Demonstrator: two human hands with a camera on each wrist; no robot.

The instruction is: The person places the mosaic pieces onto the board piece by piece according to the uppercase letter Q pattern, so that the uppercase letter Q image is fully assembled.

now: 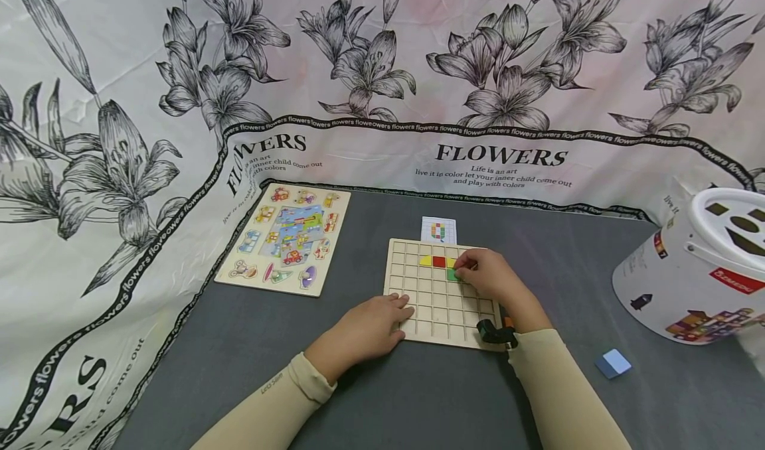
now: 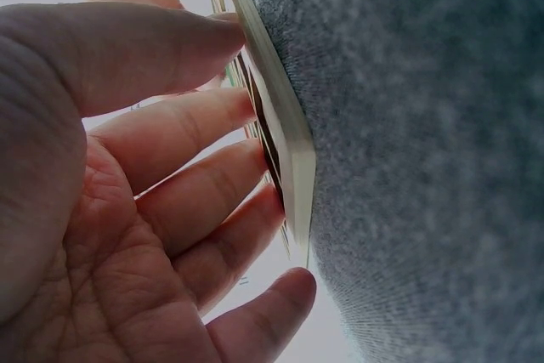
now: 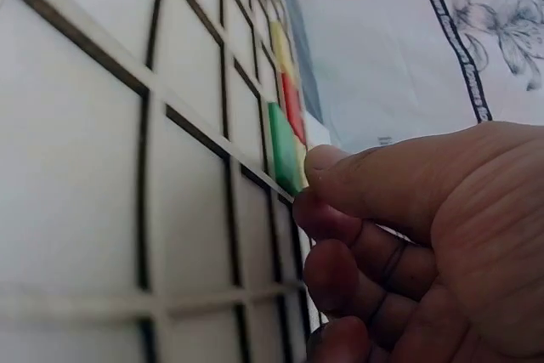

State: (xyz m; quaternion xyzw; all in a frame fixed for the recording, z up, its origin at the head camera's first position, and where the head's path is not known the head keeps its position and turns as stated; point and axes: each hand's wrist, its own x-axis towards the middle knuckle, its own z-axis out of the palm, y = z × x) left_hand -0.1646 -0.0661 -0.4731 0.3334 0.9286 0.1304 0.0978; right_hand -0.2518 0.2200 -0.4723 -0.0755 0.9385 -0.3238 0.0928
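Note:
A wooden grid board [image 1: 430, 310] lies flat on the grey cloth. In its upper rows are a yellow tile [image 1: 425, 261], a red tile [image 1: 439, 262], a second yellow tile [image 1: 451, 263] and, just below that one, a green tile [image 1: 451, 275]. My right hand [image 1: 487, 274] has its thumb and curled index finger at the second yellow tile, pinching it; the fingertips partly cover it. With fingers extended, my left hand [image 1: 373, 324] rests on the board's left edge. Behind the board lies a pattern card [image 1: 439, 229] with a coloured figure on a grid.
A picture puzzle board [image 1: 239, 276] lies at the left. On the right stands a white bucket [image 1: 645, 291] with a holed lid, and a blue block [image 1: 613, 364] sits in front of it. Flower-printed cloth [image 1: 370, 151] rises behind the table.

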